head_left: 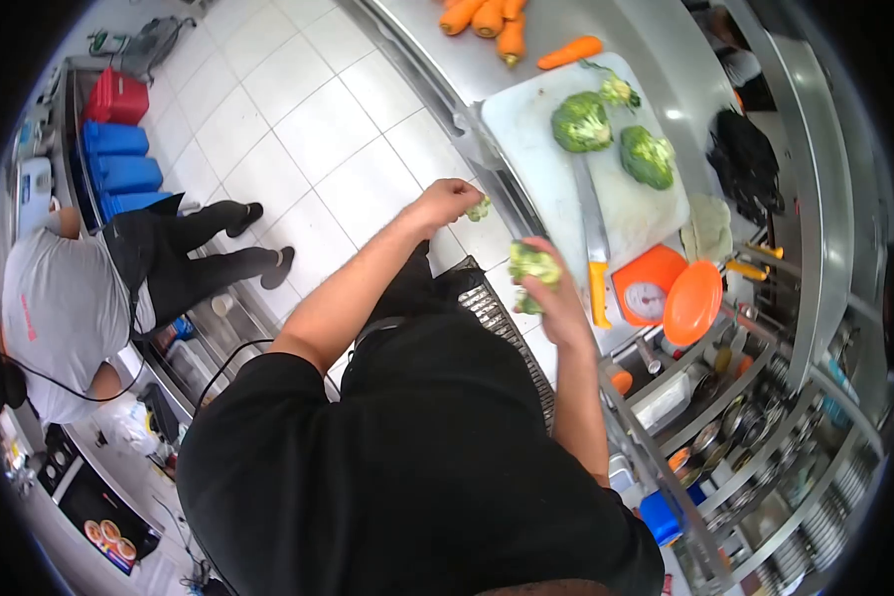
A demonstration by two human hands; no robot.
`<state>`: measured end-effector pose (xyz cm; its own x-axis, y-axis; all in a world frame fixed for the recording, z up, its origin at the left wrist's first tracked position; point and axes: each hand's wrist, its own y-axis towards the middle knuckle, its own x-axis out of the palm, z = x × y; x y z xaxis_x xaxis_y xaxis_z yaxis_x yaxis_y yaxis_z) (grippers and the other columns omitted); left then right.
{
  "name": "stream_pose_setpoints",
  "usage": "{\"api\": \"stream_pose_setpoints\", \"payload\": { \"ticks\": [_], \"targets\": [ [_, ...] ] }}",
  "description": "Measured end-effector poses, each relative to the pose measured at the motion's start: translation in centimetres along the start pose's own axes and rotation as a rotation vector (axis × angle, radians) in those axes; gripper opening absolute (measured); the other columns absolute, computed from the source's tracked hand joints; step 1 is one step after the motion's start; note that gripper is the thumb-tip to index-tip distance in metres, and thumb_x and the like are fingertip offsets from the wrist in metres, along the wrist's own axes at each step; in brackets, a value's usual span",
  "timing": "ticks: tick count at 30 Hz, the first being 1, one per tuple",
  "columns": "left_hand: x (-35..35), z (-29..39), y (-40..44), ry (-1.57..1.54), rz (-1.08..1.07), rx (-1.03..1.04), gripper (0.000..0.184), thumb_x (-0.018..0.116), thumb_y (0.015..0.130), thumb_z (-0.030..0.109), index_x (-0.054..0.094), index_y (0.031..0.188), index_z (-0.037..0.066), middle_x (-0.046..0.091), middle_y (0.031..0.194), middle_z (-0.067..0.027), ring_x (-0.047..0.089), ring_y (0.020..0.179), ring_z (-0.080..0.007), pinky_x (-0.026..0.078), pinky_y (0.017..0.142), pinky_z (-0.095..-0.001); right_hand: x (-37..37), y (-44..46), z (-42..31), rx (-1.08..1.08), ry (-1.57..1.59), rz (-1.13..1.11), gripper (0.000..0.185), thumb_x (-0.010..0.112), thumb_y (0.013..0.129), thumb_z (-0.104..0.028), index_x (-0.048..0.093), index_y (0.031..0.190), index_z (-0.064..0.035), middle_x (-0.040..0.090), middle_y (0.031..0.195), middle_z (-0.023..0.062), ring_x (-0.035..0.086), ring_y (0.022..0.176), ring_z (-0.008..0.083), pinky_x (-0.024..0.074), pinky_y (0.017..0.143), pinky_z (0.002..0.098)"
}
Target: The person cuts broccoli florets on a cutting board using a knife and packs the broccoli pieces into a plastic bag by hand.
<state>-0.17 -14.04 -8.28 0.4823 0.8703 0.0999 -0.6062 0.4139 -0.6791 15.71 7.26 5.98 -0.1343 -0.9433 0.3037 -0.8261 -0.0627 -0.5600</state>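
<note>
In the head view, the person's left hand is above the middle of the frame, its fingertips pinched around a small green piece. The right hand, lower and right of centre, is closed around a broccoli chunk, held off the near edge of the white board. Both hands are apart from the board.

Two larger broccoli heads lie on the board in the upper right, with a smaller floret just beside them. A knife lies on the board too, its yellow handle toward the lower right, with neither hand on it. Carrots sit on the steel counter at the top; they look whole.

As for progress, the small green piece appears to have come off the broccoli, so separating seems under way. The two heads look largely uncut, and no pile of separated florets shows on the board, so much of the broccoli seems left. Whether finished pieces lie out of view cannot be told.

An orange scale stands at the board's lower corner, beside an orange bowl. A co-worker stands at the left of the frame.
</note>
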Motion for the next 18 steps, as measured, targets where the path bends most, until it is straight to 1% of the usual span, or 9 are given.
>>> {"api": "stream_pose_setpoints", "payload": {
  "ticks": [2, 5, 8, 10, 13, 15, 16, 17, 18],
  "targets": [
    [-1.7, -2.1, 4.6, -0.274, -0.005, -0.108, 0.028, 0.07, 0.103, 0.027, 0.075, 0.114, 0.001, 0.064, 0.08, -0.0009, 0.054, 0.067, -0.0095, 0.045, 0.057, -0.0278, 0.7, 5.1, 3.7, 0.173, 0.007, 0.005, 0.061, 0.079, 0.098, -0.026, 0.054, 0.152, -0.0153, 0.064, 0.123, 0.0069, 0.065, 0.099, 0.0174, 0.0613, 0.062, 0.0343],
    [-1.2, -1.1, 11.8, -0.348, -0.026, -0.047, 0.026, 0.069, 0.103, 0.025, 0.073, 0.111, 0.0, 0.059, 0.076, -0.0009, 0.053, 0.065, -0.0108, 0.043, 0.053, -0.0285, 0.7, 13.0, 8.1, 0.174, 0.048, 0.141, 0.049, 0.079, 0.1, -0.021, 0.06, 0.145, -0.0165, 0.064, 0.115, 0.0035, 0.064, 0.09, 0.0143, 0.0608, 0.063, 0.0331],
    [-0.9, 0.4, 16.8, -0.237, 0.126, 0.01, 0.031, 0.074, 0.096, 0.017, 0.072, 0.119, -0.004, 0.072, 0.094, -0.0098, 0.068, 0.077, -0.017, 0.06, 0.066, -0.0324, 0.0, 20.4, 12.5, 0.073, 0.073, 0.347, 0.048, 0.08, 0.1, -0.03, 0.063, 0.141, -0.013, 0.065, 0.114, 0.0036, 0.064, 0.09, 0.0139, 0.0607, 0.062, 0.0345],
    [-1.9, 1.5, 18.3, -0.3, 0.091, 0.001, 0.036, 0.077, 0.094, 0.016, 0.072, 0.122, -0.006, 0.077, 0.103, -0.0137, 0.072, 0.084, -0.0186, 0.062, 0.07, -0.0357, -0.6, 23.5, 13.3, 0.06, 0.118, 0.383, 0.049, 0.08, 0.099, -0.034, 0.065, 0.138, -0.0087, 0.066, 0.113, 0.0039, 0.064, 0.09, 0.0147, 0.0613, 0.063, 0.0347],
    [-2.9, 1.5, 20.0, 0.025, 0.041, 0.253, 0.039, 0.081, 0.091, 0.017, 0.072, 0.119, -0.008, 0.079, 0.111, -0.0165, 0.074, 0.092, -0.0192, 0.062, 0.079, -0.0369, -0.4, 25.5, 13.9, -0.06, -0.051, 0.502, 0.043, 0.078, 0.102, -0.034, 0.068, 0.132, -0.0044, 0.066, 0.103, 0.002, 0.063, 0.084, 0.0114, 0.0589, 0.061, 0.0323],
    [-3.9, -2.1, 24.4, 0.52, 0.098, 0.367, 0.041, 0.083, 0.089, 0.017, 0.072, 0.12, -0.008, 0.079, 0.114, -0.0187, 0.075, 0.098, -0.019, 0.061, 0.084, -0.0369, -0.5, 26.2, 14.2, -0.061, -0.197, 0.575, 0.045, 0.078, 0.102, -0.033, 0.068, 0.135, -0.0038, 0.066, 0.104, 0.0023, 0.062, 0.087, 0.0107, 0.0593, 0.066, 0.0315],
    [-4.2, -2.2, 24.3, 0.532, 0.154, 0.358, 0.044, 0.084, 0.088, 0.018, 0.071, 0.122, -0.008, 0.078, 0.116, -0.0199, 0.074, 0.101, -0.02, 0.06, 0.087, -0.0373, -1.0, 26.7, 14.8, -0.06, -0.273, 0.605, 0.046, 0.078, 0.102, -0.033, 0.068, 0.136, -0.0035, 0.066, 0.105, 0.0024, 0.061, 0.088, 0.0103, 0.0595, 0.068, 0.0311],
    [-4.6, -2.4, 24.2, 0.543, 0.21, 0.347, 0.048, 0.085, 0.087, 0.018, 0.071, 0.124, -0.008, 0.078, 0.119, -0.021, 0.074, 0.105, -0.021, 0.06, 0.089, -0.0378, -2.0, 27.2, 15.3, -0.039, -0.485, 0.581, 0.053, 0.074, 0.104, -0.04, 0.068, 0.14, -0.0014, 0.072, 0.121, 0.0048, 0.069, 0.097, 0.0182, 0.0596, 0.09, 0.0371],
    [-5.5, 0.8, 20.9, 0.321, 0.294, 0.274, 0.053, 0.086, 0.086, 0.02, 0.069, 0.128, -0.008, 0.077, 0.123, -0.0221, 0.074, 0.108, -0.0231, 0.059, 0.091, -0.0387, -3.6, 28.4, 16.0, -0.012, -0.183, 0.554, 0.055, 0.072, 0.104, -0.042, 0.067, 0.141, -0.0021, 0.071, 0.126, 0.0069, 0.068, 0.103, 0.0212, 0.0568, 0.095, 0.0392]
  ]
}}
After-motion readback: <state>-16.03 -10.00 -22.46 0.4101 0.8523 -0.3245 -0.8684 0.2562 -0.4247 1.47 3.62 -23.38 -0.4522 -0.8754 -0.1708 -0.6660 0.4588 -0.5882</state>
